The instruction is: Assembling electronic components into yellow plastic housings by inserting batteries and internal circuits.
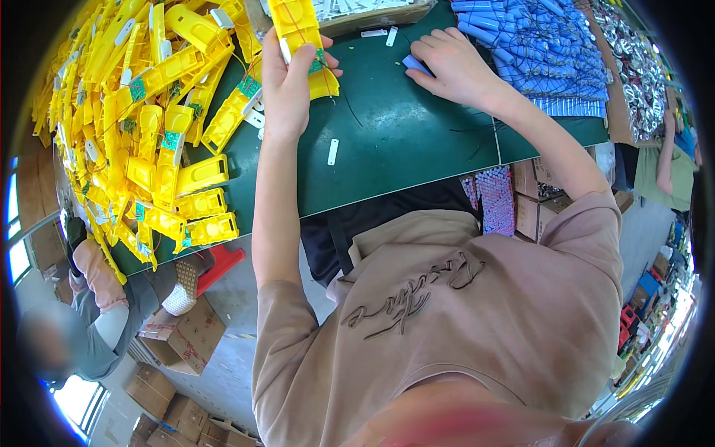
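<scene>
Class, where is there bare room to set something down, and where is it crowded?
Widest patch: green tabletop between the lone, flat white strip and the right forearm, down to the front edge. A smaller gap separates the left hand and right hand. Crowded: left side, heaped yellow plastic housings; upper right, piled blue cylinders.

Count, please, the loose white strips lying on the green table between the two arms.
3: one white strip lies nearer the body than the left hand; a second strip and a third strip lie beside the cardboard box. More may be hidden.
</scene>
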`<action>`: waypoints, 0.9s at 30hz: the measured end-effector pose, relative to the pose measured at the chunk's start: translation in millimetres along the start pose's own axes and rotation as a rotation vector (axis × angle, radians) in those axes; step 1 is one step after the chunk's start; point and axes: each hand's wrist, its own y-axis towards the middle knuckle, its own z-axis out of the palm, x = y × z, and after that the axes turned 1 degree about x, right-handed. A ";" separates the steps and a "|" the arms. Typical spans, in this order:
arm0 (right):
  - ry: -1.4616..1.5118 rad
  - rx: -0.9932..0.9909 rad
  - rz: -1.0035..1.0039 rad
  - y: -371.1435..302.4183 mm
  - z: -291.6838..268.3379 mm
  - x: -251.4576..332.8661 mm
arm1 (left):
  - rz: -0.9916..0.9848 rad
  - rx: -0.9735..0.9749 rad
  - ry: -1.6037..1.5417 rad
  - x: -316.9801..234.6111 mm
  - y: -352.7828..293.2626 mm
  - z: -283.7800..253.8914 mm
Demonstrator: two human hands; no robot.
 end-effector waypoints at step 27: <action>0.755 -0.772 0.366 94.2 3.8 66.0 | -0.032 0.111 0.314 13.0 -8.1 13.5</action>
